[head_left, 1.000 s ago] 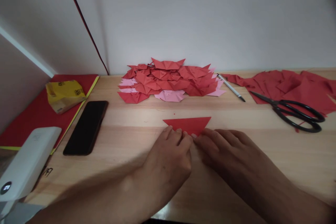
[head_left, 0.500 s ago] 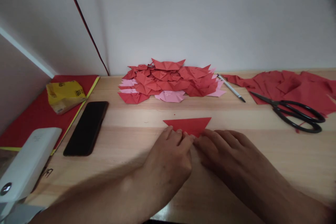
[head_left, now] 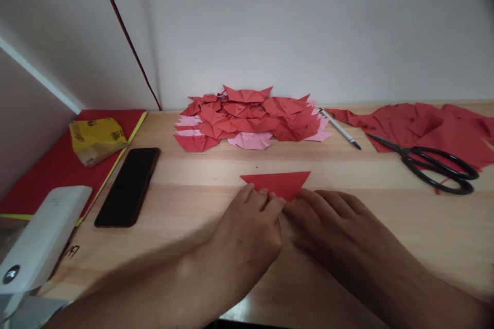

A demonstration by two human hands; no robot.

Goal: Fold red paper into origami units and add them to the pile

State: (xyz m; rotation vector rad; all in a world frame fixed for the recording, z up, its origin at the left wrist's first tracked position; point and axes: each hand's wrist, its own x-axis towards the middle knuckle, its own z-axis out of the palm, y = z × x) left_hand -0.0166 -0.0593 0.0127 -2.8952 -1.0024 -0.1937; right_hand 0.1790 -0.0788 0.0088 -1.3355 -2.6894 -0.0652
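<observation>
A folded piece of red paper (head_left: 281, 183) lies on the wooden table, its long straight edge toward the wall and a pointed corner at each end. My left hand (head_left: 249, 231) is closed on its near left side, fingertips pressed on the paper. From the right, my right hand (head_left: 335, 231) holds the near right edge with bent fingers, the thumb tucked below. Both hands nearly meet at the paper's near edge, which they partly cover. Behind it is a pile of folded red and pink paper pieces (head_left: 250, 118).
Black-handled scissors (head_left: 436, 164) lie at the right by crumpled red paper (head_left: 424, 126). A white pen (head_left: 340, 128) rests near the pile. At the left are a black phone (head_left: 128, 187), a white power bank (head_left: 48, 236), and a yellow packet (head_left: 96, 139) on a red sheet (head_left: 42, 177).
The hands and red paper stay almost in place. My right fingertips have shifted very slightly at the paper's near edge.
</observation>
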